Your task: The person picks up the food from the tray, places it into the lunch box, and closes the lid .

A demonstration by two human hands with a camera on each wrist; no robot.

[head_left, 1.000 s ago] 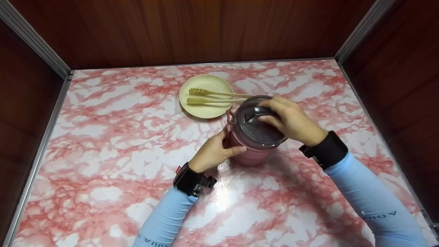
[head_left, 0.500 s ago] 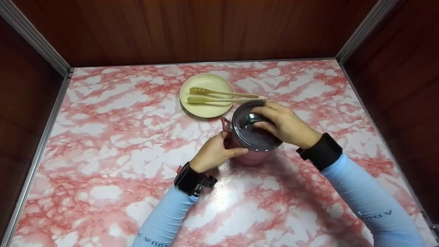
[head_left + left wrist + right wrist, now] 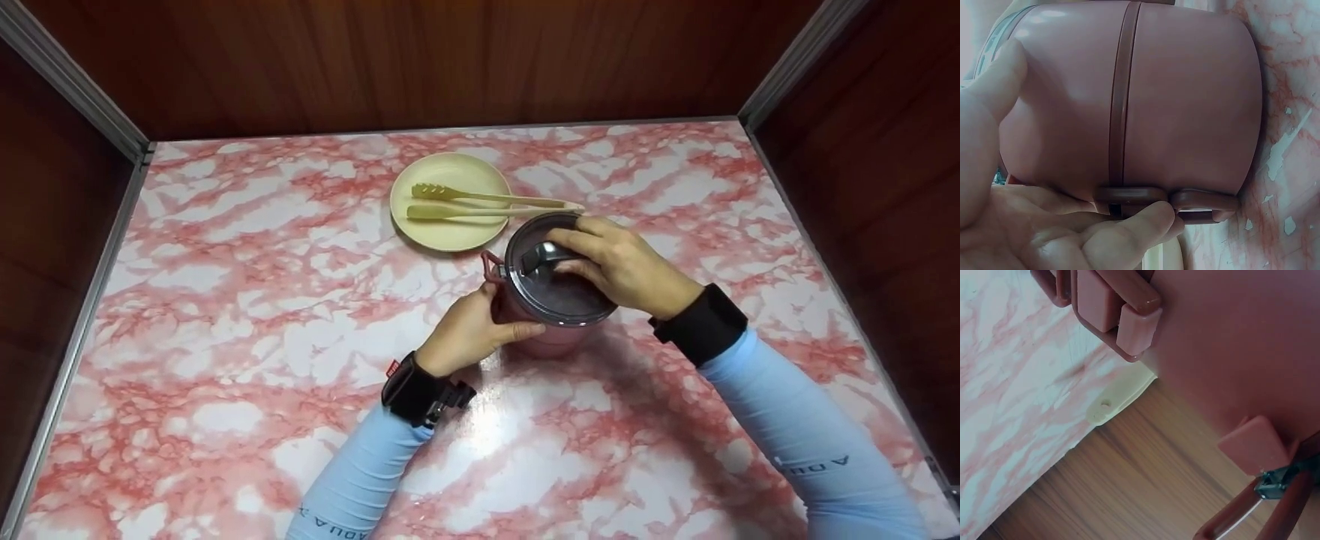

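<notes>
A pink round food container (image 3: pixel 553 345) stands on the table in the head view. A dark see-through lid (image 3: pixel 574 298) lies over its top. My left hand (image 3: pixel 469 334) grips the container's side, thumb across the near wall. In the left wrist view, its fingers reach round by the brown clasps (image 3: pixel 1204 199), below a band around the body. My right hand (image 3: pixel 630 270) pinches the lid's black handle (image 3: pixel 534 259). A wire-like clip (image 3: pixel 491 266) sticks out at the left rim. The right wrist view shows pink body and a clip (image 3: pixel 1238 512), without the hand.
Behind the container, pale yellow tongs (image 3: pixel 480 212) lie across a cream plate (image 3: pixel 487 169), with their handle end past its right edge. The table (image 3: pixel 262 300) has a red-and-white marbled top. Dark wood panels (image 3: pixel 450 67) enclose its back and sides.
My right hand has moved the lid slightly left and down, and its tilt has lessened over the container. The left hand keeps its hold. The plate and tongs stay put; the head view shifts a little.
</notes>
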